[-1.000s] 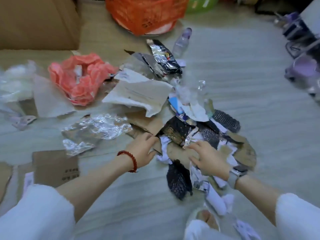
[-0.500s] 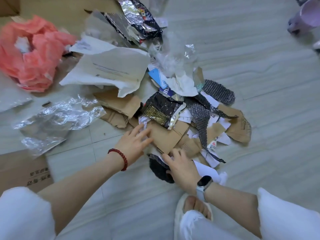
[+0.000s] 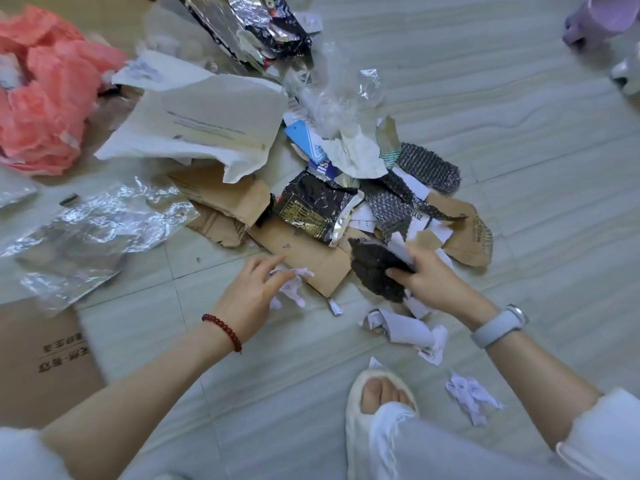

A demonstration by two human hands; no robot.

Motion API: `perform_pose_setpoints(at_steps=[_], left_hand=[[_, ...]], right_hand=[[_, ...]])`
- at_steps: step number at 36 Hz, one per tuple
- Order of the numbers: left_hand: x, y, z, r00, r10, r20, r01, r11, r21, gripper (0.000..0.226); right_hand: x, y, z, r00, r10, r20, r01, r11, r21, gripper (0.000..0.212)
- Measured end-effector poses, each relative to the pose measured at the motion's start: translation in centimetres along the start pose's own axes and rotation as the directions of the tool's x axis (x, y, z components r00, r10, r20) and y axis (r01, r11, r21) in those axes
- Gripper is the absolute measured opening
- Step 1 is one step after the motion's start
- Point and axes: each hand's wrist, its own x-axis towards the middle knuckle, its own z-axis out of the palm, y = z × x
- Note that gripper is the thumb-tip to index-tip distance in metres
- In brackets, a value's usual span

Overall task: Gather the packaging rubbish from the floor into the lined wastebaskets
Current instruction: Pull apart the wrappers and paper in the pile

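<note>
Head view, looking down at a pale grey tiled floor strewn with packaging rubbish. The right hand has its fingers curled round a black textured bubble-wrap scrap, held with a white paper slip at the near edge of the pile. The left hand pinches a crumpled white paper scrap with bent fingers, against the near edge of a flat brown cardboard piece. Behind lie a black printed foil pouch, a large torn white paper mailer, a crinkled clear plastic bag at left and a bunched coral-pink plastic bag at far left. More torn white paper scraps lie just before the right wrist, near a cream open-toe slipper. Bare floor lies open to the right of the pile and between the forearms.
</note>
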Motion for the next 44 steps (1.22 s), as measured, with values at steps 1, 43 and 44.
perform_pose_setpoints(at_steps=[1, 43, 44], left_hand=[[0.0, 0.3, 0.5, 0.998, 0.068, -0.001, -0.068, 0.998, -0.016, 0.071], [2.2, 5.1, 3.3, 0.801, 0.516, 0.305, -0.537, 0.844, -0.018, 0.009], [2.1, 5.1, 3.3, 0.813, 0.492, 0.311, -0.513, 0.858, -0.016, 0.015]], right_hand=[[-0.3, 0.6, -0.5, 0.995, 0.042, 0.093, -0.035, 0.996, -0.086, 0.016], [-17.6, 10.0, 3.0, 0.663, 0.702, -0.259, -0.589, 0.703, 0.398, 0.021], [-17.5, 10.6, 4.0, 0.672, 0.694, -0.256, -0.604, 0.715, 0.353, 0.018]])
